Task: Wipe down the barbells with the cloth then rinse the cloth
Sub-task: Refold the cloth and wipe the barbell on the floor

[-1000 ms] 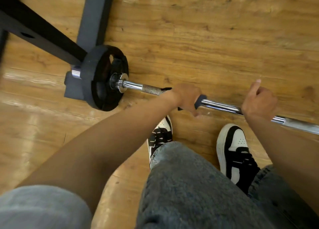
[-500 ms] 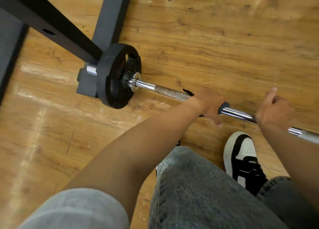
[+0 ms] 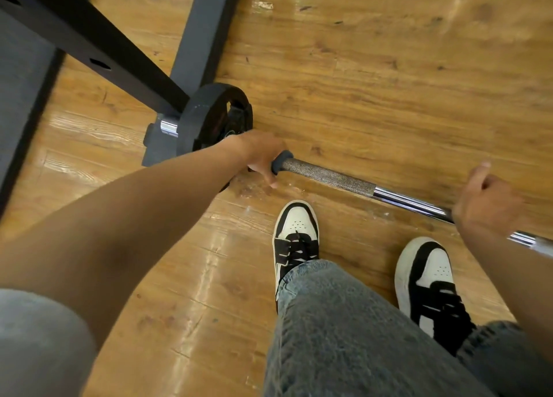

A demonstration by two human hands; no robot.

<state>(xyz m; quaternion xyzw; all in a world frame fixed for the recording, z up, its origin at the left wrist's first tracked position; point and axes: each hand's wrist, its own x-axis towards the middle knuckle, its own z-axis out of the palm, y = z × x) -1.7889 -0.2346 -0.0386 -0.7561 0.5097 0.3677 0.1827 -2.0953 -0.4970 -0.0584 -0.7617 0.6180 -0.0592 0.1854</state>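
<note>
Down at the inner end of the barbell, just beside the black weight plate, the left hand is curling its fingers round a dark grey cloth, which is wrapping the bar where the knurled section begins; only a rolled edge of the cloth is showing past the fingers. Further along, where the bar is turning smooth and chromed, the right hand is closing round the shaft with its thumb sticking up, and the bar is running on behind the wrist to the frame's right edge. No brand, label or writing is readable anywhere; the plate's face is lying in shadow and is too dark to make out. A short chrome sleeve end is poking out on the plate's far side, resting against a grey base block. A black steel beam with holes in it is slanting down from the upper left to the plate, and a grey upright is rising behind it. Two black and white trainers, one near the bar and the other further right, are standing on the glossy wooden floor under faded blue jeans. A dark grey mat is covering the floor at the left edge, and a grey sleeve is filling the lower left corner.
</note>
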